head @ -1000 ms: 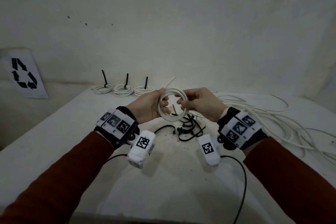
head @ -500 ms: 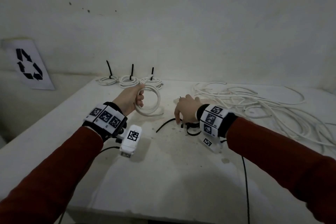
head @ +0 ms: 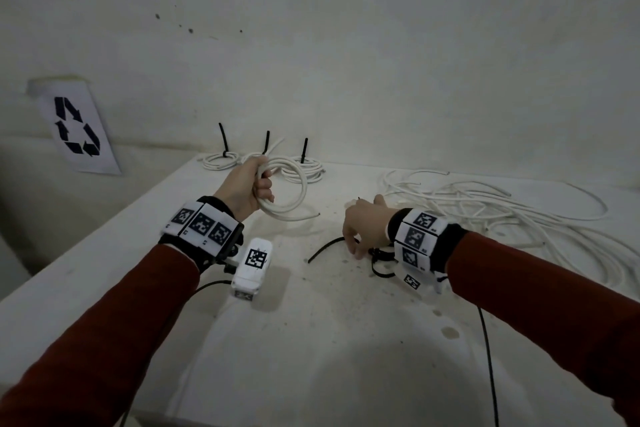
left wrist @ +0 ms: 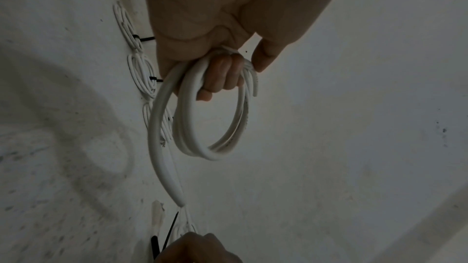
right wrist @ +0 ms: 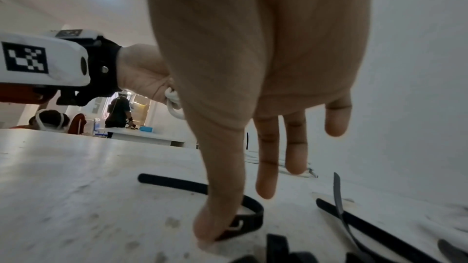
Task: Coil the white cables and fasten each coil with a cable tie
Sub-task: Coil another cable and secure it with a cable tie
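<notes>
My left hand grips a loose white cable coil above the table, in front of the tied coils; one cable end hangs free. In the left wrist view the fingers curl through the coil. My right hand reaches down at mid-table to a curved black cable tie. In the right wrist view its thumb rests on the tie's head, while the other fingers stay straight above the table.
Three tied coils with upright black tie tails line the back edge. A tangle of loose white cables covers the right side. More black ties lie under my right wrist. A recycling sign hangs on the left wall.
My right hand let go of the coil and dropped to the black ties. My left hand carried the coil to the left and back and holds it alone.
</notes>
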Available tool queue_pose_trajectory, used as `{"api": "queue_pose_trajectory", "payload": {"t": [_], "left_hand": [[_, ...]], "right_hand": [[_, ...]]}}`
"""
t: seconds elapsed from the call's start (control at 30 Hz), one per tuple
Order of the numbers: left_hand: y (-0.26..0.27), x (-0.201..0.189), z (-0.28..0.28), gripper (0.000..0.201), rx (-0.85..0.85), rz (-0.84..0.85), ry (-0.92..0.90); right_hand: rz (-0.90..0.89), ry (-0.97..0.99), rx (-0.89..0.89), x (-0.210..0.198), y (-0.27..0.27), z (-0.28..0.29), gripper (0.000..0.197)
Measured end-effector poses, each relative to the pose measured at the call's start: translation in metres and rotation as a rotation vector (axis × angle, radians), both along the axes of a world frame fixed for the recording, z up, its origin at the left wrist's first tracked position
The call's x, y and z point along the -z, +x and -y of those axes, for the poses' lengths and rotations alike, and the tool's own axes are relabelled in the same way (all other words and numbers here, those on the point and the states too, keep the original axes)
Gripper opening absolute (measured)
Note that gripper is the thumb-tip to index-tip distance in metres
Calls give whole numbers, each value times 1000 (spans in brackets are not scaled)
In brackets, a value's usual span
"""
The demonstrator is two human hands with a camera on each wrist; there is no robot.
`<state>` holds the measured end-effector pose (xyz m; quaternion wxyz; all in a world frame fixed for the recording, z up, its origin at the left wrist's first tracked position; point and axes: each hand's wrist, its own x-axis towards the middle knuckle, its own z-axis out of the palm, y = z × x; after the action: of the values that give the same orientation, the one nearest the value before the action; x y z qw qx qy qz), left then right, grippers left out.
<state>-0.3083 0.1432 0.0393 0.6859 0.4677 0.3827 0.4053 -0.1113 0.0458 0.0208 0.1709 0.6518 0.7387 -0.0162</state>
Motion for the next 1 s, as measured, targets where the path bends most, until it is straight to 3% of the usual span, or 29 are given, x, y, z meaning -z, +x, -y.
{"api": "queue_pose_trajectory", "payload": {"t": [0.1, 0.23, 0.37, 0.47, 0.57, 0.7, 0.83, 1.0], "left_hand": [[0, 0, 0, 39, -15, 21, 9], [-1, 0, 0, 40, -49, 32, 58], [1, 0, 0, 38, -30, -75, 159], [13, -5, 8, 34, 16, -208, 255], [32, -14, 24, 28, 73, -237, 311], [53, -25, 53, 8, 61, -271, 424], [59, -34, 70, 14, 40, -242, 513], [53, -43, 71, 12, -25, -245, 553]], "right_hand": [[-176, 45, 21, -3, 5, 2, 15], [-570, 149, 75, -28, 14, 19, 17], [-1221, 224, 147, -55, 21, 51, 14], [-1482, 262, 105, -68, 15, 71, 14], [-1522, 234, 112, -68, 6, 77, 12], [-1429, 332, 171, -61, -2, 70, 10], [-1342, 508, 184, -57, 0, 69, 10], [-1426, 534, 236, -56, 6, 80, 8]]}}
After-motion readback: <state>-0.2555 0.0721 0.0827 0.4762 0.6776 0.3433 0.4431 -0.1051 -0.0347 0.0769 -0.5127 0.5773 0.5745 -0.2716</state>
